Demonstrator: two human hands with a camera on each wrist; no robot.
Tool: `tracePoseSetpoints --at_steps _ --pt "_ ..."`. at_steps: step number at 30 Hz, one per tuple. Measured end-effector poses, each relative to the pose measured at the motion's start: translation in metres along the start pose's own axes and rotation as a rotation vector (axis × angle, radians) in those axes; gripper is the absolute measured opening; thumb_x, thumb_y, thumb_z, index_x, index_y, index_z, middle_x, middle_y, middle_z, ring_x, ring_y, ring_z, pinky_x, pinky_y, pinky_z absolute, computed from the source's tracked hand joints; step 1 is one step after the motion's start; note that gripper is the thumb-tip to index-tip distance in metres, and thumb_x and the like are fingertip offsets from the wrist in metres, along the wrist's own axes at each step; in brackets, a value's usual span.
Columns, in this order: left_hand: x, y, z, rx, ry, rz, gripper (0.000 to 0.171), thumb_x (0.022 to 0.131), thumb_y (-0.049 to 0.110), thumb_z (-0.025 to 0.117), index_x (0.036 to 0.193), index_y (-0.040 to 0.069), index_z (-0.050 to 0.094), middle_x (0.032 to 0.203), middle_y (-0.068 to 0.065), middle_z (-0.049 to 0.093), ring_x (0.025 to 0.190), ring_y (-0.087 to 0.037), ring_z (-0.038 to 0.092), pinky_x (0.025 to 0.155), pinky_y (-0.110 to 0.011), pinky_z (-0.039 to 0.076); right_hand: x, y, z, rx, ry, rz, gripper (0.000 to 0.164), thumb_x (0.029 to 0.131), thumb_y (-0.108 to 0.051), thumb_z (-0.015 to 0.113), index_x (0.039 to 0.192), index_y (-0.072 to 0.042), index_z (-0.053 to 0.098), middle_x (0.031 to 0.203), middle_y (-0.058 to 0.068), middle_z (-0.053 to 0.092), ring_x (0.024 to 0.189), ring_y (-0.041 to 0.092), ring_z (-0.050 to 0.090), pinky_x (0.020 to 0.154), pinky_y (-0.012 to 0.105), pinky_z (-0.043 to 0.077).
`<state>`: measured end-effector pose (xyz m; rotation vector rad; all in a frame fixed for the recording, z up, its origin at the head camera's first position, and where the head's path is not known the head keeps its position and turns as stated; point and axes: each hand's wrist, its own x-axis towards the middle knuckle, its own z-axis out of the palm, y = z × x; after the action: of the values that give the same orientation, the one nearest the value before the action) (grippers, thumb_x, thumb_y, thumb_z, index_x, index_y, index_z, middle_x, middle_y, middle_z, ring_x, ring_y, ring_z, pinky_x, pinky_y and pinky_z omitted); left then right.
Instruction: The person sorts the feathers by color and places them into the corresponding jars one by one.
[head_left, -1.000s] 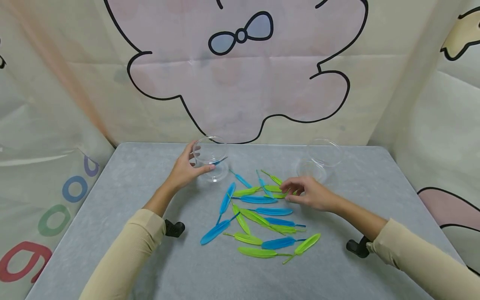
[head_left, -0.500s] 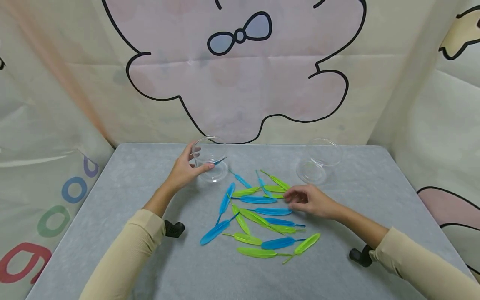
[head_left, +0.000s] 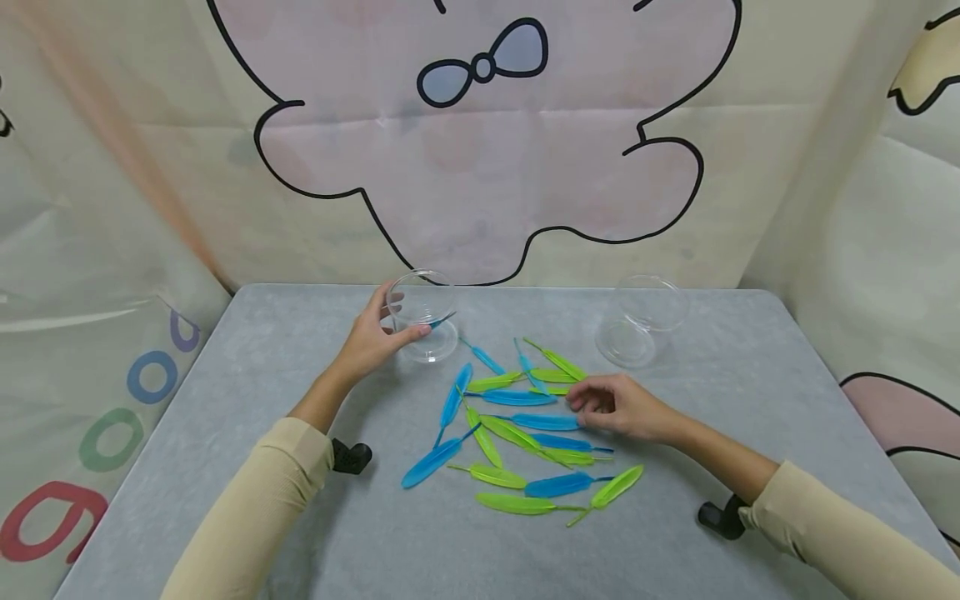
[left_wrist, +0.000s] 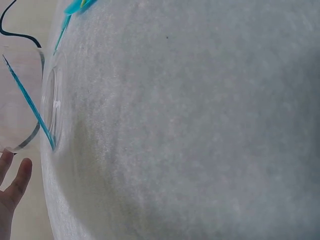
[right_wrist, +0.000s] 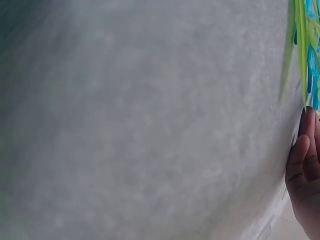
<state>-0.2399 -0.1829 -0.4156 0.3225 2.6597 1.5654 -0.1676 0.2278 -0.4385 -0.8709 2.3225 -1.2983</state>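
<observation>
My left hand [head_left: 367, 342] is wrapped around a clear plastic cup [head_left: 423, 292] at the table's back left, thumb in front and fingers behind. Inside the cup leans a blue feather [left_wrist: 31, 107], its thin quill up. My right hand [head_left: 622, 404] is low over the right edge of a spread of feathers, fingers bent and thumb slightly apart from them. Its thumb tip overlaps the end of a blue feather [head_left: 543, 422] in the head view. Close to its fingertips, a green feather [head_left: 555, 376] lies behind. The right wrist view shows green feathers [right_wrist: 302, 50] just beyond the fingertips.
A second clear plastic cup [head_left: 652, 304] stands at the back right, beyond my right hand. Several more blue feathers [head_left: 431, 464] and green feathers [head_left: 513, 503] lie crossed on the grey tabletop [head_left: 420, 558]. A printed cloth [head_left: 480, 167] hangs behind the table.
My right hand has shifted slightly toward me, from the green feathers at the back to the end of a blue feather. My left hand and the cup stay put.
</observation>
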Motion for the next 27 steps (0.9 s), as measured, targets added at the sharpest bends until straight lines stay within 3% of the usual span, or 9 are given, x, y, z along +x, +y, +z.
tracePoseSetpoints --at_steps 9,19,27 --pt "-0.0010 -0.0014 0.0005 -0.015 0.004 0.000 0.095 0.086 0.042 0.078 0.158 0.020 0.021 0.154 -0.016 0.037 0.141 -0.037 0.036 0.107 -0.057 0.039 -0.0004 -0.0009 0.0036 -0.028 -0.008 -0.006 0.034 0.084 -0.008 0.079 0.114 0.003 0.068 0.100 0.010 0.071 0.080 0.016 0.066 0.064 0.025 0.053" --pt "-0.0010 -0.0025 0.0008 -0.013 0.004 0.004 0.094 0.086 0.042 0.078 0.158 0.020 0.022 0.154 -0.016 0.037 0.141 -0.039 0.036 0.106 -0.058 0.040 -0.0010 0.0028 0.0095 -0.117 0.022 -0.123 0.025 0.085 0.000 0.075 0.109 -0.001 0.069 0.095 0.005 0.069 0.075 0.011 0.060 0.061 0.024 0.050" --pt "-0.0008 -0.0024 0.0010 -0.006 0.005 -0.001 0.095 0.085 0.044 0.078 0.158 0.021 0.021 0.154 -0.016 0.037 0.141 -0.038 0.036 0.106 -0.058 0.039 0.0005 0.0008 0.0095 -0.102 0.025 -0.052 0.022 0.088 0.000 0.073 0.110 -0.001 0.070 0.096 0.006 0.070 0.076 0.014 0.060 0.066 0.024 0.051"
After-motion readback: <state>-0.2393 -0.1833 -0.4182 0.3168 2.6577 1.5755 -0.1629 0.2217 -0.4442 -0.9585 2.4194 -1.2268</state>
